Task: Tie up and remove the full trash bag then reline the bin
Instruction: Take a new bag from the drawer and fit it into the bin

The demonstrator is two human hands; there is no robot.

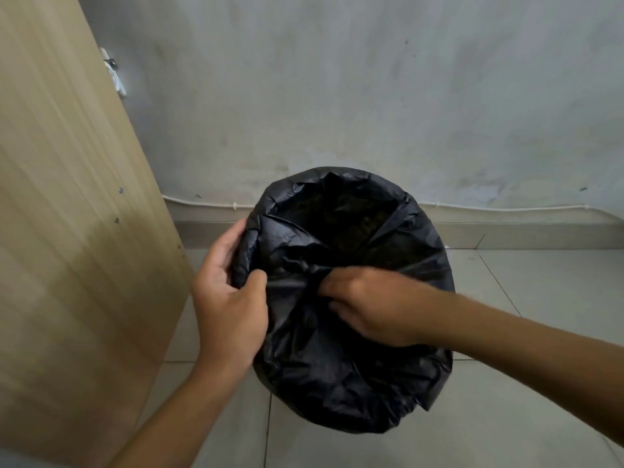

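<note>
Currently, at frame centre, my left hand (229, 298) and right hand (368, 305) both have fingers clamped on gathered black trash bag (337, 383) plastic.

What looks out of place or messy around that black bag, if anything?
Nothing is spilled or torn. The black trash bag is only bunched on its near side, where the left hand and right hand gather it; its far side gapes open. The wall behind looks stained.
</note>
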